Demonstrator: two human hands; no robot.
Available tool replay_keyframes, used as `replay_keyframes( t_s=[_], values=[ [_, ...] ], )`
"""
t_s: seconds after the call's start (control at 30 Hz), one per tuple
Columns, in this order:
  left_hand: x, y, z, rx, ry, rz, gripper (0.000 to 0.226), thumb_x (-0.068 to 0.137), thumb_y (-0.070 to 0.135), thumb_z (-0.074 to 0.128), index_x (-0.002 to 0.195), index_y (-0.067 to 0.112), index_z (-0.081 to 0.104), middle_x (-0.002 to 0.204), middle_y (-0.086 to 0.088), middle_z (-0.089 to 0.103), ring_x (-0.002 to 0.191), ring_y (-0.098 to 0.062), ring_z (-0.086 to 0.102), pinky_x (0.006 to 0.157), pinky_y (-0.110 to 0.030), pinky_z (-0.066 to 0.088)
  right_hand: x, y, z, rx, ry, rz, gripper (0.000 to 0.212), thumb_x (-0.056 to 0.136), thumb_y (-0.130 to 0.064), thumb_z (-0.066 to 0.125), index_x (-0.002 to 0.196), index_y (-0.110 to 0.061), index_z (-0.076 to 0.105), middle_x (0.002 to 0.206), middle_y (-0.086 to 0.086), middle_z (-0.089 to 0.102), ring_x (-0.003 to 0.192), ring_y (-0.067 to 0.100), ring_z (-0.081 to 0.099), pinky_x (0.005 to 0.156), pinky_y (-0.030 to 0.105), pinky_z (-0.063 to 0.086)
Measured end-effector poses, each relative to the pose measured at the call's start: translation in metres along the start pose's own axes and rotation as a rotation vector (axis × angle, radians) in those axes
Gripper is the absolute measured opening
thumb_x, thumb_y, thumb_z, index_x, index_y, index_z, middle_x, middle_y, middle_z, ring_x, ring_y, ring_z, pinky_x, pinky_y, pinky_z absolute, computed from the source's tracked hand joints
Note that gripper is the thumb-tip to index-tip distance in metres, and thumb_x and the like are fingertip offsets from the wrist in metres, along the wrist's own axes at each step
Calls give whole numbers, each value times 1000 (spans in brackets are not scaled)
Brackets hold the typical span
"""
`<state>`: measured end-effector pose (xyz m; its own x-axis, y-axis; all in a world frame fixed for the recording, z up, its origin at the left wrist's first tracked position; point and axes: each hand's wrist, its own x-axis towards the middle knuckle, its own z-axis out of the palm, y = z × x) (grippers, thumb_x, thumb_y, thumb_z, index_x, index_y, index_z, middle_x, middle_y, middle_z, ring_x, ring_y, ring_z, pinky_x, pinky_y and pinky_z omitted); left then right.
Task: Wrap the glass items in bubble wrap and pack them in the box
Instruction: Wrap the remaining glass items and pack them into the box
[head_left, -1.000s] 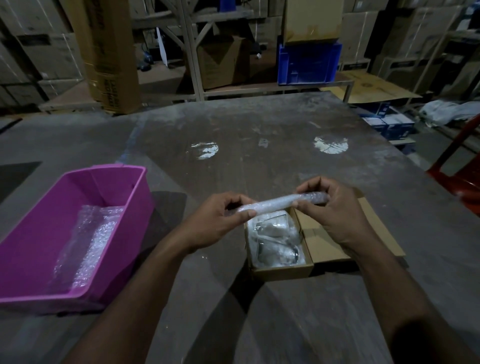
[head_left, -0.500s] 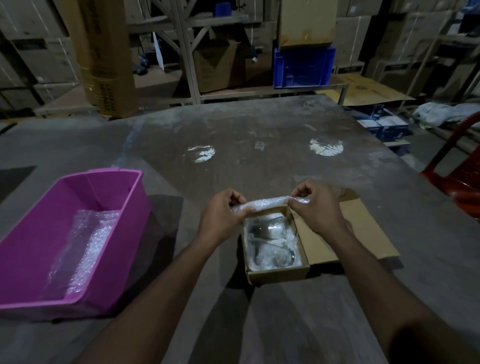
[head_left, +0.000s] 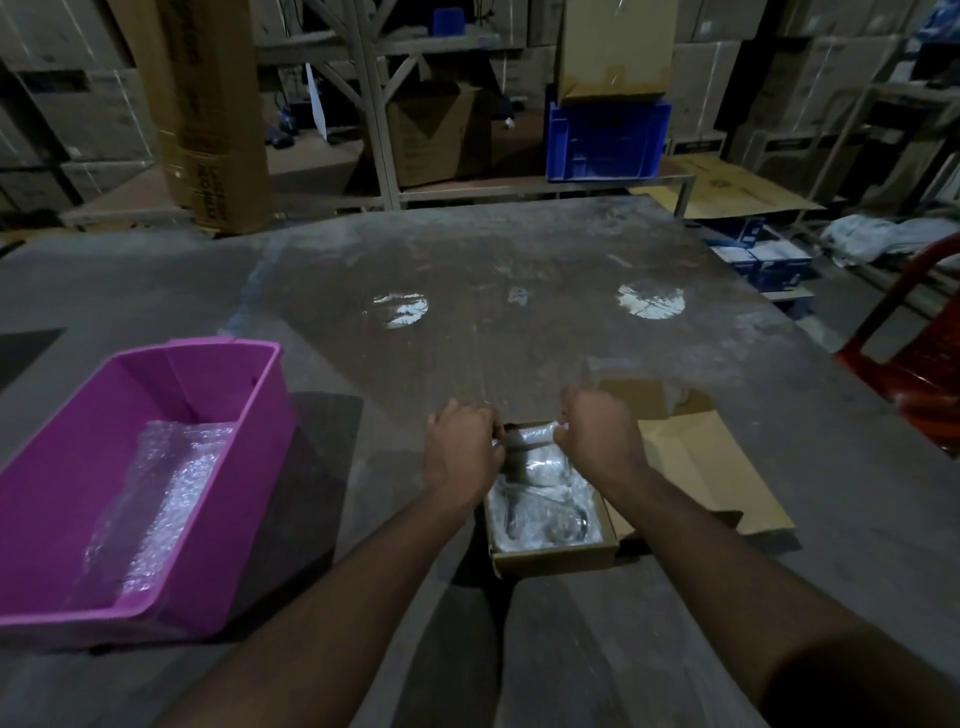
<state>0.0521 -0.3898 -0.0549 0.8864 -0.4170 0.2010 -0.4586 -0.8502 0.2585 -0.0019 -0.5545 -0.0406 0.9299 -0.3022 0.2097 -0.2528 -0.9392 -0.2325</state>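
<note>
A small open cardboard box (head_left: 556, 560) sits on the grey table, its lid flap folded out to the right. Inside lie bubble-wrapped glass items (head_left: 540, 499). A slim bubble-wrapped roll (head_left: 530, 435) lies across the box's far end. My left hand (head_left: 460, 451) grips the roll's left end and my right hand (head_left: 597, 441) grips its right end, fingers curled round it. Both hands reach into the far part of the box. What the roll holds is hidden by the wrap.
A pink plastic bin (head_left: 67, 519) at the left holds loose bubble wrap (head_left: 156, 504). A red chair (head_left: 914, 374) stands past the table's right edge. Shelves, cardboard boxes and a blue crate (head_left: 605, 140) stand behind the table.
Both hands have moved closer together and lowered the wrapped roll from above the box down into its far end.
</note>
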Motion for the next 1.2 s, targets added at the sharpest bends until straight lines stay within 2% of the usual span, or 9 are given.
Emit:
replay_keyframes(
  t_s=[0.17, 0.33, 0.53, 0.67, 0.8, 0.87, 0.97, 1.03, 1.2],
  values=[
    [2, 2, 1, 114, -19, 72, 16, 90, 29, 65, 103, 27, 72, 111, 5, 67, 115, -20, 50, 98, -39, 38, 2, 2, 2, -114, -54, -32, 9, 90, -12, 64, 97, -14, 70, 98, 9, 65, 83, 23, 66, 70, 32, 54],
    [4, 6, -4, 233, -68, 138, 19, 96, 29, 59, 107, 24, 73, 120, -1, 63, 118, -22, 47, 97, -42, 38, -1, 7, 4, -157, -116, -70, 13, 93, -10, 63, 102, -15, 70, 113, 11, 59, 93, 20, 60, 74, 28, 47],
    [2, 4, -7, 292, -151, 176, 28, 101, 35, 51, 114, 20, 71, 131, -6, 55, 124, -25, 42, 102, -48, 34, -5, 9, -3, -246, -215, -133, 27, 95, -25, 59, 118, -14, 70, 125, 14, 60, 115, 27, 50, 99, 36, 43],
    [-2, 3, -8, 287, -172, 208, 25, 102, 35, 52, 111, 21, 71, 127, -6, 60, 122, -26, 44, 101, -48, 33, -7, 3, -9, -282, -319, -127, 17, 91, -13, 61, 105, -10, 69, 111, 11, 66, 105, 25, 55, 85, 34, 48],
    [-3, 4, -13, 384, -186, 241, 16, 98, 26, 59, 108, 20, 69, 117, -5, 66, 114, -25, 52, 96, -42, 37, -13, -3, -17, -327, -289, -84, 19, 85, 0, 60, 95, -12, 72, 91, 6, 71, 86, 23, 67, 69, 33, 53],
    [-4, 8, -17, 387, -176, 232, 11, 96, 23, 60, 102, 19, 68, 109, -5, 69, 107, -24, 56, 93, -39, 39, -18, -6, -15, -338, -263, -92, 22, 86, 0, 60, 102, -13, 69, 94, 5, 72, 87, 23, 67, 69, 33, 52],
    [-7, 11, -17, 382, -127, 193, 9, 95, 21, 60, 97, 20, 68, 106, -4, 70, 105, -23, 55, 91, -39, 37, -25, -7, -8, -305, -235, -93, 46, 86, 3, 59, 129, -10, 50, 103, 7, 70, 94, 25, 66, 64, 32, 44],
    [-10, 12, -13, 383, -88, 172, 14, 94, 24, 61, 103, 19, 70, 114, -5, 65, 114, -26, 49, 92, -43, 35, -27, -4, -7, -286, -238, -71, 53, 88, 0, 58, 138, -7, 43, 112, 10, 68, 102, 25, 64, 68, 32, 44],
    [-11, 10, -7, 388, -69, 151, 20, 95, 26, 58, 108, 20, 72, 122, -6, 55, 118, -27, 42, 94, -45, 34, -34, 1, -5, -330, -273, -107, 41, 91, -4, 56, 131, -9, 53, 119, 11, 67, 120, 26, 53, 84, 35, 50]
  ],
)
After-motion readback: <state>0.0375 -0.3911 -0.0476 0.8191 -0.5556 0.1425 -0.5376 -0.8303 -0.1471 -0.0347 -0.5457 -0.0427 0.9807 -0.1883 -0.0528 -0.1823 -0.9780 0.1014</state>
